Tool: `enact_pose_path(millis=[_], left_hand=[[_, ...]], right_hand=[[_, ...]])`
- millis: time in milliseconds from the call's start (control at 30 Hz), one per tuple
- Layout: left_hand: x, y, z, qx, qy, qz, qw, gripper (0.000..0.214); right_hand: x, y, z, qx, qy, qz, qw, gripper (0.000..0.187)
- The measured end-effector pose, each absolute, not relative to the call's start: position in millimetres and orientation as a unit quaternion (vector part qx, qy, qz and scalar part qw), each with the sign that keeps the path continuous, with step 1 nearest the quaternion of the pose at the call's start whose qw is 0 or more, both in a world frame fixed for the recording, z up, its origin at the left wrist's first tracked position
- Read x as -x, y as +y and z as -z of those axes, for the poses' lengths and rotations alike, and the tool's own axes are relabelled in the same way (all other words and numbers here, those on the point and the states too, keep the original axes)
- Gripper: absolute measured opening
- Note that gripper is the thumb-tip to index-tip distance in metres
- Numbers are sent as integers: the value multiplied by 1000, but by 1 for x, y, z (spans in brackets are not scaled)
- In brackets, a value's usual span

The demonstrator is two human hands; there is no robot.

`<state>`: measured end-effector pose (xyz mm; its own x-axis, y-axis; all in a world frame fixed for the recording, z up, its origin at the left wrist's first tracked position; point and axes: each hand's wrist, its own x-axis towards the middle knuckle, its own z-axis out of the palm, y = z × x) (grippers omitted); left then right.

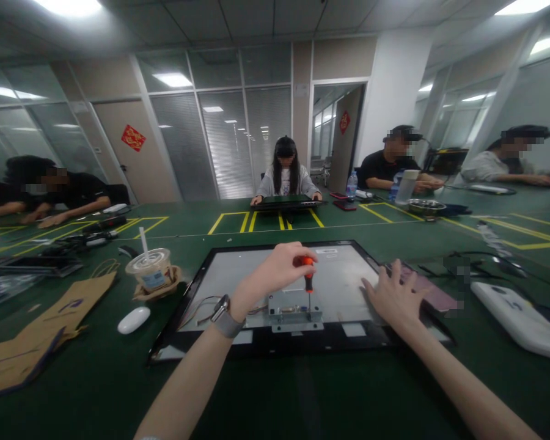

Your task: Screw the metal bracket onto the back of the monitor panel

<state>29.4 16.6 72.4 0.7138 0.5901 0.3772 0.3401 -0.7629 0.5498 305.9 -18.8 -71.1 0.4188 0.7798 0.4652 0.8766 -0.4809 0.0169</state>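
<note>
A flat monitor panel [238,263] lies back side up on the green table in front of me. My left hand [277,269], with a watch on its wrist, is closed round the orange handle of a screwdriver [308,282]. The screwdriver stands upright with its tip on a small metal circuit box [295,310] near the panel's front edge. My right hand [394,296] lies flat with fingers spread on the panel's right side. Thin wires [201,305] run from the box to the left.
A lidded drink cup with a straw [149,269], a white mouse [134,319] and brown paper bags [36,330] lie to the left. A white device [517,318] and cables are on the right. Several people sit round the table with their own panels.
</note>
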Motion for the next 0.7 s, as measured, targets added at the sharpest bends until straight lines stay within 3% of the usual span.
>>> enact_pose_path(millis=[233, 700], left_hand=[[-28, 22, -70, -895, 265, -287, 218, 19], [-29, 23, -69, -894, 261, -285, 225, 18]], right_hand=[[-324, -18, 70, 879, -447, 111, 124, 75], [-340, -12, 73, 875, -448, 91, 159, 81]])
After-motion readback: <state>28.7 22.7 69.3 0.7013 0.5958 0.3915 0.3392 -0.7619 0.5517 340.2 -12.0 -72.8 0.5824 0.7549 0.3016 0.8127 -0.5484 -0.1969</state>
